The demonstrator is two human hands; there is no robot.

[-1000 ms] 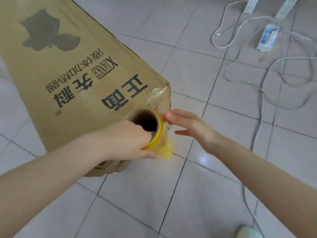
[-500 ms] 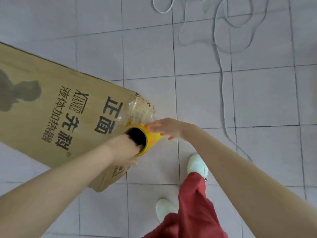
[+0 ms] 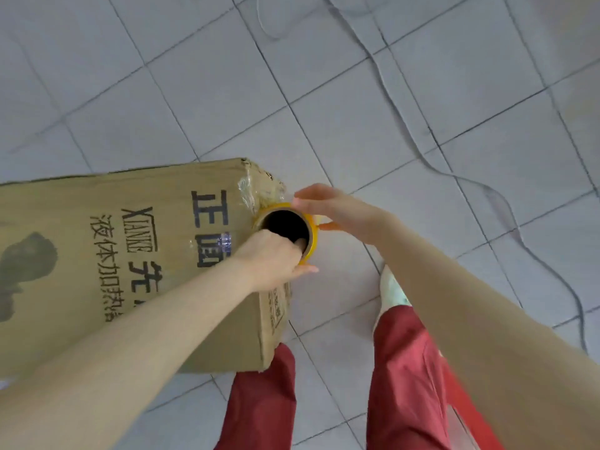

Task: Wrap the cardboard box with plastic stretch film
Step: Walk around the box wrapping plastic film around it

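Observation:
A long brown cardboard box point(image 3: 107, 254) with black printed characters lies on the tiled floor. Crumpled clear film point(image 3: 259, 190) clings to its upper right corner. The yellow stretch film roll point(image 3: 310, 235) with a brown cardboard core stands on end at the box's right end. My left hand point(image 3: 272, 258) grips the roll, fingers hooked inside the core and thumb outside. My right hand point(image 3: 331, 211) lies against the roll's far side, fingers extended along the rim.
White cables point(image 3: 422, 141) snake across the grey tiles at the upper right. My red trouser legs point(image 3: 402, 368) and a pale shoe point(image 3: 393, 292) stand just right of the box's end.
The view has swung round the box's end, so the box now lies to the left. Both hands have stayed on the roll near the filmed corner.

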